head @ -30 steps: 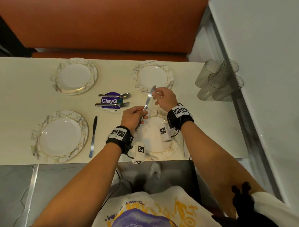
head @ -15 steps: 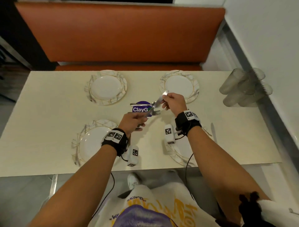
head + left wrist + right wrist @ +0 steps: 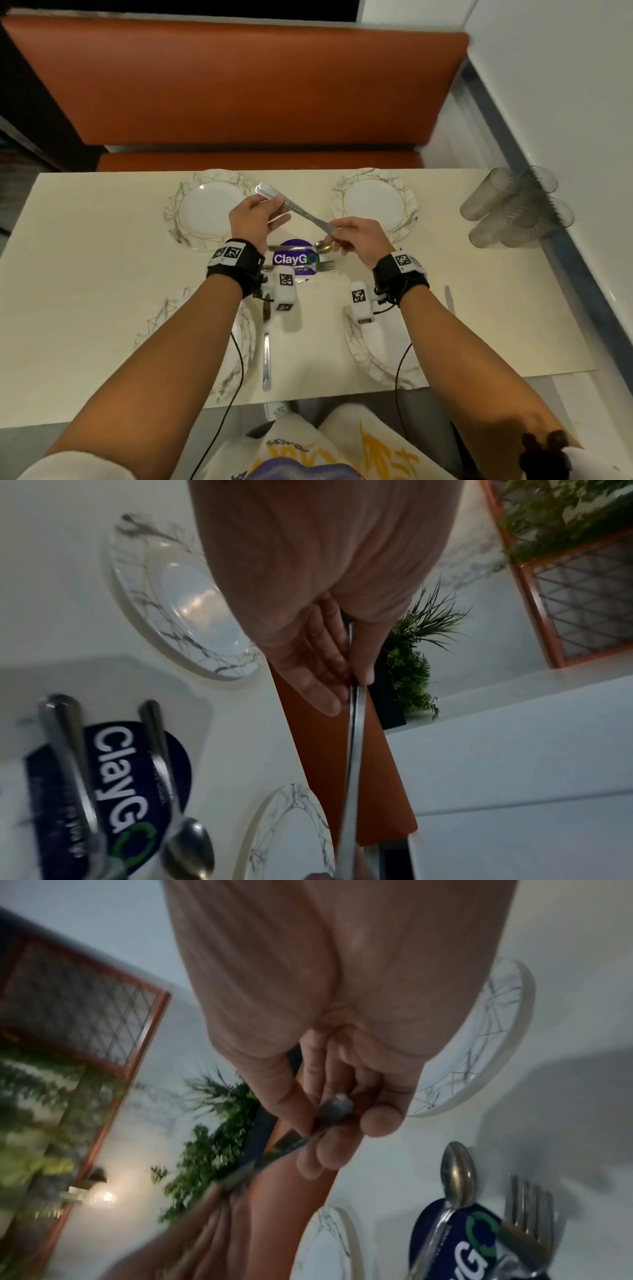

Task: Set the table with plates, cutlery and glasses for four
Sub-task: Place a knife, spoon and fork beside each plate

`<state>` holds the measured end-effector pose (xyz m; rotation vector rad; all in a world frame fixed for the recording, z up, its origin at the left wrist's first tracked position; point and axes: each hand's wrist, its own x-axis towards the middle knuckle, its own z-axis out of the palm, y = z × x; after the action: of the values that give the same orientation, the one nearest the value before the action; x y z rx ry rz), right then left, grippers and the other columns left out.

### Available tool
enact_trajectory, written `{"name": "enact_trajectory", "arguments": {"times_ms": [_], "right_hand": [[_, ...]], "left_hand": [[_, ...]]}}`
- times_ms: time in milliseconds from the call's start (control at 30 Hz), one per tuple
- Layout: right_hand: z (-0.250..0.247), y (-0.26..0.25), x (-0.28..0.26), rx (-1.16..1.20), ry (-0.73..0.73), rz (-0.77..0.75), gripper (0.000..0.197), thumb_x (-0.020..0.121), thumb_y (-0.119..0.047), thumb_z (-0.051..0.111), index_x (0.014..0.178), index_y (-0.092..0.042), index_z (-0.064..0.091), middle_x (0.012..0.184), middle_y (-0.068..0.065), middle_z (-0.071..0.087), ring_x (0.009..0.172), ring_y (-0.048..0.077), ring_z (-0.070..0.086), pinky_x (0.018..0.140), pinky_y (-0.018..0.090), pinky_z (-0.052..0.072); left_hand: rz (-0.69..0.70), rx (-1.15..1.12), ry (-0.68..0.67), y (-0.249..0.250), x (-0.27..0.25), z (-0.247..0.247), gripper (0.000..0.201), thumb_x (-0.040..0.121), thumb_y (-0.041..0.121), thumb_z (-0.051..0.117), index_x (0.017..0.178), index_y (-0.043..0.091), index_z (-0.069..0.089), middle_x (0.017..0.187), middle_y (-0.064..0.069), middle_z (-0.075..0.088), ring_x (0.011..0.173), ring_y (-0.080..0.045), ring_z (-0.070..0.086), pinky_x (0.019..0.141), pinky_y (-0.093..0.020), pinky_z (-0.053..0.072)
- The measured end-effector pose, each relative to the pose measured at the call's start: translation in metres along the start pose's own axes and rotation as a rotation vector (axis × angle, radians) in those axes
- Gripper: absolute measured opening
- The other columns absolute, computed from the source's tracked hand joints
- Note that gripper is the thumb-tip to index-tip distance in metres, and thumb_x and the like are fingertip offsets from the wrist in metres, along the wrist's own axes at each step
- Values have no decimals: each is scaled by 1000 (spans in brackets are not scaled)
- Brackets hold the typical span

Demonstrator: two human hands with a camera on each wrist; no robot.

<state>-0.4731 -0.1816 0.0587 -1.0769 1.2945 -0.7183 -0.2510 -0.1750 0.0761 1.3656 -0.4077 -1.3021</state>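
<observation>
Evidently both hands share one knife (image 3: 301, 213) above the table (image 3: 85, 274); the left hand (image 3: 255, 221) pinches it near the end toward ten o'clock, the right hand (image 3: 359, 240) pinches the end toward four o'clock, and it hangs clear of the surface between the two far plates. To lay it well, I would judge, one hand should let go so the other can set it flat just beside a far plate, parallel to the rim's side, not across it. Counted: four plates, at eleven (image 3: 209, 209), one (image 3: 375, 205), seven (image 3: 245, 339) and five o'clock (image 3: 376, 356); two knives already down, one (image 3: 266, 346) beside the seven o'clock plate, one (image 3: 449, 299) beside the five o'clock plate; one spoon (image 3: 317, 246) and one fork (image 3: 323, 265) on the purple disc (image 3: 294, 260) at centre; the glasses (image 3: 513, 205) at two o'clock seem to be four, though they overlap.
</observation>
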Motion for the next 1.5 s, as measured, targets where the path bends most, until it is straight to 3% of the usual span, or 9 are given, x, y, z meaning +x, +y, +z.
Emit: {"name": "enact_trajectory", "arguments": {"times_ms": [167, 300, 400, 500, 700, 867, 1067, 1233, 1500], "right_hand": [[-5, 1, 25, -128, -79, 24, 23, 94, 5, 56, 113, -7, 63, 88, 18, 77, 66, 23, 71, 54, 30, 46], [-14, 8, 50, -151, -48, 48, 24, 94, 2, 59, 115, -10, 60, 89, 14, 76, 67, 27, 71, 57, 35, 50], [-20, 13, 65, -184, -53, 68, 24, 91, 3, 57, 106, -17, 60, 86, 13, 77, 69, 32, 72, 61, 38, 52], [-26, 16, 75, -224, -49, 77, 21, 92, 1, 56, 108, -12, 59, 86, 12, 77, 71, 33, 75, 60, 39, 57], [-44, 27, 87, -242, -1, 105, 14, 95, -4, 60, 109, -7, 59, 89, 13, 76, 69, 28, 76, 63, 43, 63], [-63, 38, 86, -156, 54, 176, 17, 95, 5, 53, 109, -4, 56, 90, 18, 72, 69, 31, 75, 57, 36, 60], [-80, 44, 90, -174, 81, 154, 20, 94, 5, 51, 111, -6, 56, 89, 16, 73, 70, 31, 75, 63, 46, 62], [-88, 40, 91, -178, 97, 130, 21, 95, 6, 51, 109, -8, 56, 86, 15, 74, 70, 31, 75, 60, 44, 62], [-86, 36, 97, -161, 108, 124, 21, 94, 5, 51, 109, -8, 57, 86, 14, 73, 71, 31, 75, 60, 45, 62]], "left_hand": [[-24, 52, -11, -7, 35, 48, 28, 97, 5, 68, 125, 7, 68, 106, -15, 77, 94, -27, 76, 79, -39, 65], [-42, 129, -121, -27, 51, 77, 46, 98, -5, 59, 136, 21, 61, 97, -11, 78, 91, -23, 77, 80, -42, 65], [-44, 186, -117, -43, 67, 90, 62, 95, -13, 58, 148, 20, 54, 100, -19, 76, 97, -32, 76, 80, -47, 65], [-50, 227, -108, -50, 83, 97, 62, 95, -14, 56, 148, 18, 54, 103, -19, 77, 95, -30, 77, 73, -42, 65], [-96, 280, -64, -52, 122, 104, 38, 95, -4, 65, 130, 12, 67, 108, -11, 78, 100, -28, 76, 79, -41, 65], [-136, 364, -5, -60, 150, 107, 28, 94, -7, 66, 117, 8, 72, 99, -10, 80, 88, -26, 79, 69, -31, 64], [-191, 553, 45, -77, 178, 111, 21, 91, -4, 71, 108, 7, 76, 95, -11, 80, 74, -21, 79, 62, -27, 64], [-198, 702, 38, -87, 192, 116, 16, 85, -5, 78, 98, 4, 78, 88, -12, 79, 70, -24, 77, 52, -24, 61], [-137, 912, 104, -108, 216, 116, 16, 74, 16, 93, 73, 18, 78, 79, -4, 78, 75, -25, 77, 75, -38, 66]]}}
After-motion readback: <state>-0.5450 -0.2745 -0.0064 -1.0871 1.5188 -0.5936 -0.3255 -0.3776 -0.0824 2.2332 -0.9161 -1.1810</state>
